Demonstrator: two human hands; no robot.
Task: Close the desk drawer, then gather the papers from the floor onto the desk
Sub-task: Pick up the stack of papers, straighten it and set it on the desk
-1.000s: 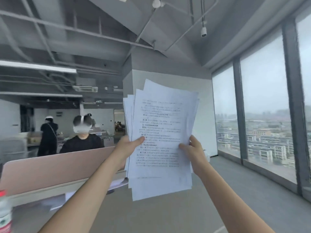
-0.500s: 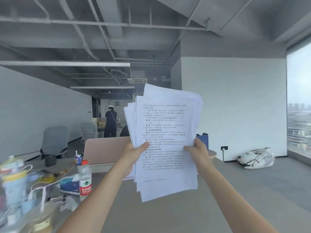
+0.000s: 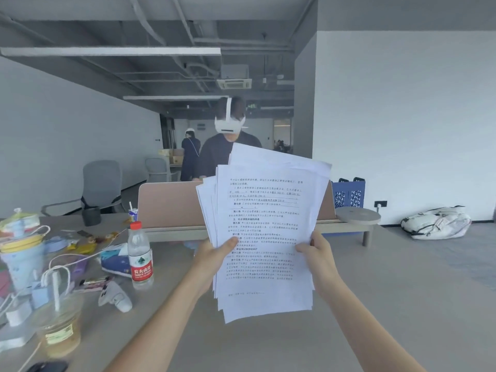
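A fanned stack of white printed papers (image 3: 264,218) is held upright in front of me, above the grey desk (image 3: 349,318). My left hand (image 3: 212,260) grips the stack's left edge, thumb on the front sheet. On the right edge, my right hand (image 3: 318,255) grips it the same way. The sheets are uneven, with corners sticking out at the top and left. The desk drawer is out of view.
The desk's left side is cluttered: a water bottle (image 3: 140,257), a tissue pack (image 3: 115,260), cups (image 3: 57,328), cables and a white controller (image 3: 116,296). A pink divider (image 3: 171,204) stands behind; a person in a headset (image 3: 228,146) sits beyond. A white bag (image 3: 436,222) lies on the floor right.
My view has swung left and down, bringing the cluttered desk and the person in the headset into sight. Both hands keep the same hold on the papers, now lower over the desk.
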